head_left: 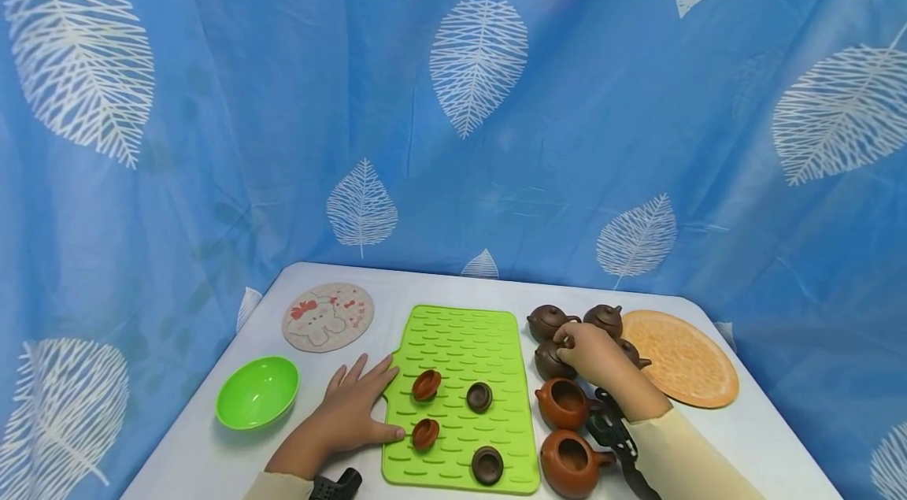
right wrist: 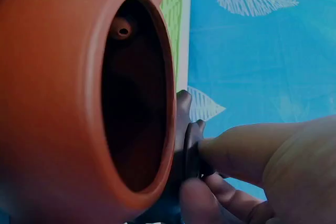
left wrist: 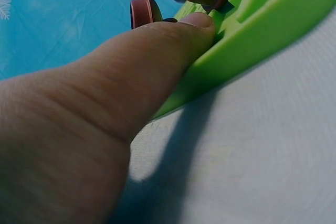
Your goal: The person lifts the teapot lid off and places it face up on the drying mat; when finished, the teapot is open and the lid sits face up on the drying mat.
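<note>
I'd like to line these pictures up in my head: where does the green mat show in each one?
Head: the green mat lies low in the middle.
Left wrist: upper right, its thick edge slanting down leftward.
Right wrist: a strip at upper middle, partly hidden by a red-brown teapot.
Shared landmark: the blue curtain with white leaves.
</note>
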A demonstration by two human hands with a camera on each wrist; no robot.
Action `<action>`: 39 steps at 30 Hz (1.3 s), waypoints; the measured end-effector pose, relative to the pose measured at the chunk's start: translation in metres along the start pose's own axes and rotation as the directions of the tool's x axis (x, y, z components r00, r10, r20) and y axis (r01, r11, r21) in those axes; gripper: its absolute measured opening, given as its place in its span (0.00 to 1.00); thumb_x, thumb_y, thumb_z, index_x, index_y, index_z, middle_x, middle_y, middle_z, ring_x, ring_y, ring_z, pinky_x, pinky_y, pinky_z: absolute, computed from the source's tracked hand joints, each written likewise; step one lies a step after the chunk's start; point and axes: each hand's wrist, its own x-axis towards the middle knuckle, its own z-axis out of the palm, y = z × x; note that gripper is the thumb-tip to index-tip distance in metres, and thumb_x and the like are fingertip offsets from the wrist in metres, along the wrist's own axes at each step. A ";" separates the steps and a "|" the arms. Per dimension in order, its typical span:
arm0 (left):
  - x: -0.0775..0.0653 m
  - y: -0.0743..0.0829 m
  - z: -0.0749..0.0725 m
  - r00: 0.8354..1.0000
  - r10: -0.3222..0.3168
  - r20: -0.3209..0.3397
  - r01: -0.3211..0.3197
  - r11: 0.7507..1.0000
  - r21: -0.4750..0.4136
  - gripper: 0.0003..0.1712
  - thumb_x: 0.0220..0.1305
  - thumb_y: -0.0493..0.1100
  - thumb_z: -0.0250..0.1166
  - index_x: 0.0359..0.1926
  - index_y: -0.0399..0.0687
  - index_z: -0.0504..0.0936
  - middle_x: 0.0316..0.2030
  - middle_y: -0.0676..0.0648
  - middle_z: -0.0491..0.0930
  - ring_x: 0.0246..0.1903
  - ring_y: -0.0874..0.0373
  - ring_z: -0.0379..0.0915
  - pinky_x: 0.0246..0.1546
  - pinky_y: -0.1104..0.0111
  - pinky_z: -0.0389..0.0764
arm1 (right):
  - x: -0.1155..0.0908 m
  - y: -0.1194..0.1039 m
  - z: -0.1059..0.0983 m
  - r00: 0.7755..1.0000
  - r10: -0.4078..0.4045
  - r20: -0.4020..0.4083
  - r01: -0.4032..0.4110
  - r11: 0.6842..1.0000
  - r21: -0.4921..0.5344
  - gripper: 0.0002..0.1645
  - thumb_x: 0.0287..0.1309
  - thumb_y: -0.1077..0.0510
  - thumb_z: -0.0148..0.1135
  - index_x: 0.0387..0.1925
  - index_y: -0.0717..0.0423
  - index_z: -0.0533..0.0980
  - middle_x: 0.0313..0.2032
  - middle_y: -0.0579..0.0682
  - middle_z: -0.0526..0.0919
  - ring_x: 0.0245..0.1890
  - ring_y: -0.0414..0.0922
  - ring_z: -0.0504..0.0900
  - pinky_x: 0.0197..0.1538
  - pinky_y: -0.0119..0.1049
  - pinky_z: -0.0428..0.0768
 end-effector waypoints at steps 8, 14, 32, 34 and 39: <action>0.000 0.001 -0.001 1.000 0.006 0.006 -0.006 1.000 0.001 0.65 0.42 0.80 0.75 0.78 0.56 0.69 0.82 0.52 0.58 0.82 0.35 0.38 0.77 0.31 0.37 | -0.003 0.008 -0.001 1.000 0.005 -0.011 -0.004 0.999 0.051 0.03 0.66 0.62 0.68 0.40 0.58 0.81 0.29 0.48 0.78 0.27 0.44 0.76 0.30 0.38 0.76; -0.002 0.002 -0.002 1.000 0.014 0.013 -0.014 1.000 -0.012 0.65 0.43 0.80 0.75 0.78 0.55 0.69 0.82 0.50 0.57 0.82 0.34 0.38 0.77 0.30 0.36 | -0.004 0.017 0.005 1.000 0.014 -0.022 -0.012 0.995 0.102 0.03 0.66 0.61 0.68 0.37 0.55 0.79 0.31 0.49 0.78 0.30 0.45 0.75 0.33 0.38 0.74; -0.002 0.000 -0.001 1.000 0.006 0.010 -0.006 1.000 -0.008 0.65 0.43 0.81 0.74 0.78 0.57 0.69 0.82 0.52 0.57 0.82 0.34 0.39 0.77 0.31 0.37 | -0.007 0.022 0.012 0.995 0.089 -0.048 -0.070 0.948 0.312 0.07 0.66 0.61 0.68 0.43 0.58 0.80 0.36 0.52 0.77 0.37 0.48 0.74 0.37 0.40 0.72; -0.002 0.001 0.000 1.000 0.009 0.008 -0.009 1.000 -0.010 0.65 0.43 0.81 0.74 0.78 0.56 0.69 0.82 0.52 0.57 0.82 0.34 0.39 0.77 0.31 0.37 | -0.007 0.023 0.012 0.995 0.088 -0.050 -0.067 0.945 0.320 0.06 0.66 0.62 0.68 0.42 0.59 0.80 0.36 0.51 0.77 0.37 0.48 0.74 0.37 0.39 0.72; -0.002 0.000 -0.001 1.000 0.010 -0.003 -0.010 1.000 -0.002 0.64 0.44 0.80 0.74 0.78 0.57 0.68 0.82 0.52 0.57 0.82 0.35 0.39 0.77 0.32 0.37 | -0.006 0.021 0.012 0.996 0.069 -0.058 -0.048 0.952 0.302 0.06 0.67 0.61 0.67 0.43 0.58 0.80 0.36 0.51 0.76 0.36 0.48 0.73 0.37 0.39 0.71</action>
